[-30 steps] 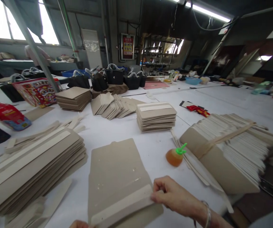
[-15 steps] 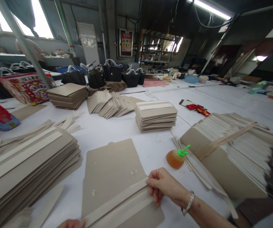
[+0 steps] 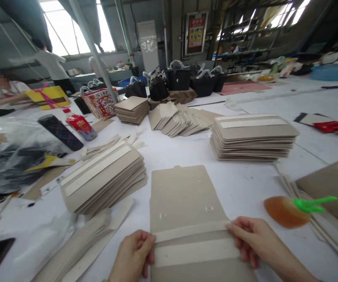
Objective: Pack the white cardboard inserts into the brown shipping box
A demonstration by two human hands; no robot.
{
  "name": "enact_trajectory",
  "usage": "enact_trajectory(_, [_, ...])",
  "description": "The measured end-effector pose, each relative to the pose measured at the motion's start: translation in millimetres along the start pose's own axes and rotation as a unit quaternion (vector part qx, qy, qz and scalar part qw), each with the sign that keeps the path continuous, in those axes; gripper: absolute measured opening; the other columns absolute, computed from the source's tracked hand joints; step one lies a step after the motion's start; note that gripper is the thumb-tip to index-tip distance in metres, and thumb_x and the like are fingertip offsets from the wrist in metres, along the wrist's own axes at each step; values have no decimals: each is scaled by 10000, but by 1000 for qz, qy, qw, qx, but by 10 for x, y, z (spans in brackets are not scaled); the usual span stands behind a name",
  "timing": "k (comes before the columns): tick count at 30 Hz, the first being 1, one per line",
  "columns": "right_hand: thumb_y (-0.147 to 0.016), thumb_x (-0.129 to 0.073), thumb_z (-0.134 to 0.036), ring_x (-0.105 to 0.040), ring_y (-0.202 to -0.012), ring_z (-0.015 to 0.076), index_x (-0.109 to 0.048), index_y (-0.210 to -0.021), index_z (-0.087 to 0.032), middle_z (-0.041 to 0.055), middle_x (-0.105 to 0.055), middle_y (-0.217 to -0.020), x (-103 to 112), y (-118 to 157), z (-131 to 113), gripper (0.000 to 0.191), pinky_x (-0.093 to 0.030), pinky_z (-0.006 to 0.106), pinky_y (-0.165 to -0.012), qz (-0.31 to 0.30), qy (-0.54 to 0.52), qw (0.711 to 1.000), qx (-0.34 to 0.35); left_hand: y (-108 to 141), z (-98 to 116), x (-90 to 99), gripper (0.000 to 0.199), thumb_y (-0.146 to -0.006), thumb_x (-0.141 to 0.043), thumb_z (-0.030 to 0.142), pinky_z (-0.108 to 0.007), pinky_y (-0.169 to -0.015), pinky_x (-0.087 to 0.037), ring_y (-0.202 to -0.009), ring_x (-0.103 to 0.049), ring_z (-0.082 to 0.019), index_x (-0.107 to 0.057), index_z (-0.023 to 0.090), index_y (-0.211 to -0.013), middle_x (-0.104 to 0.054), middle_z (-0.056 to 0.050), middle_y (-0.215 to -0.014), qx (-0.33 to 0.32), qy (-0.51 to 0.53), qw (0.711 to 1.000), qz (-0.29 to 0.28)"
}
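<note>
Toward the near edge of the counter (image 3: 236, 184), the left hand (image 3: 136, 252) and right hand (image 3: 253, 239), each grip pinched on one end, hold a pale cardboard strip (image 3: 191, 232) across a tan cardboard panel (image 3: 183, 188), seemingly to keep it straight.

This was a workshop: black handbags (image 3: 178, 80) crowded the far side of a broad white worktable (image 3: 186, 150), stacks of cut board (image 3: 254, 147) covered it nearer, and a person (image 3: 51, 64) stood far left beneath tall windows (image 3: 64, 33).
</note>
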State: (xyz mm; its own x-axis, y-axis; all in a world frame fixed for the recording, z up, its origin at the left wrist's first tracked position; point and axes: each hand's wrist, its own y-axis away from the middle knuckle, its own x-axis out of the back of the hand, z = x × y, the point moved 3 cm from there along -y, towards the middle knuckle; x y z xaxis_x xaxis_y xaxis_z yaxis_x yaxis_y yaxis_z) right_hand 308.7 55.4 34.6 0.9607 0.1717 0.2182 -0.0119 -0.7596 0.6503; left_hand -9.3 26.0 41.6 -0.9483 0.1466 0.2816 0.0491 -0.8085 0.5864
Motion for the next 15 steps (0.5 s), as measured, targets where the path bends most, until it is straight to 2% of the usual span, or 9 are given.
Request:
enact_trajectory(4, [-587,-610,-621,-440,-276,59,-462,-552,-193,-31,-508,-396,4,-42,54,454,-323,158,-282,4,0,1000,-8,-49,-27,-9,455,-736,-485,626,-206,-351,-215,-317,-388,-58,-515,173,-709,-591,15,-508,-10,-7,1000,18])
enact_trajectory(9, [-608,-622,-608,-487,-307,79,-477,-562,-194,-12,-548,-448,18,-41,97,441,-353,168,-293,20,0,1000,8,-86,-38,-33,457,-748,-466,625,-211,-346,-212,-301,-387,-60,-509,172,-706,-593,11,-502,-18,-2,999,30])
enact_trajectory(15, [-613,-644,-583,-507,-312,87,-477,-568,-191,-19,-551,-446,29,-87,166,429,-367,170,-302,8,-5,1000,10,-75,-20,-40,438,-765,-458,609,-208,-344,-218,-300,-392,-67,-512,179,-700,-585,14,-480,-13,-13,998,58])
